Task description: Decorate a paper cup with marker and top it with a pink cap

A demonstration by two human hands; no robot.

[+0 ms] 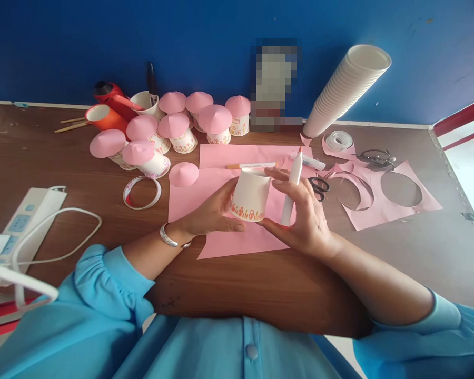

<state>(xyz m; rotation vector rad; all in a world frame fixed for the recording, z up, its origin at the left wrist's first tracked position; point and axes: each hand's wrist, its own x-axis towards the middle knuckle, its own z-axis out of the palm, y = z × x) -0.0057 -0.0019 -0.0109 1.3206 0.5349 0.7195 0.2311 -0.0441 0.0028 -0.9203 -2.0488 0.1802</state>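
Observation:
A white paper cup (252,192), drawn with small flowers and grass along its lower edge, is held upside down over pink paper (221,237). My left hand (215,210) grips its left side, thumb along the bottom. With my right hand (306,216) I hold a white marker (293,184) upright, its orange end pointing up, while fingertips of that hand touch the cup's right side. Behind the cup lies another marker (245,166) with an orange cap. A loose pink paper cone (184,174) rests to the left.
Several decorated cups with pink cone tops (215,120) stand at the back left, near a tape roll (142,192). A tall cup stack (345,89) leans against the blue wall. Scissors (319,188) and cut paper (391,195) lie right; a power strip (26,221) sits left.

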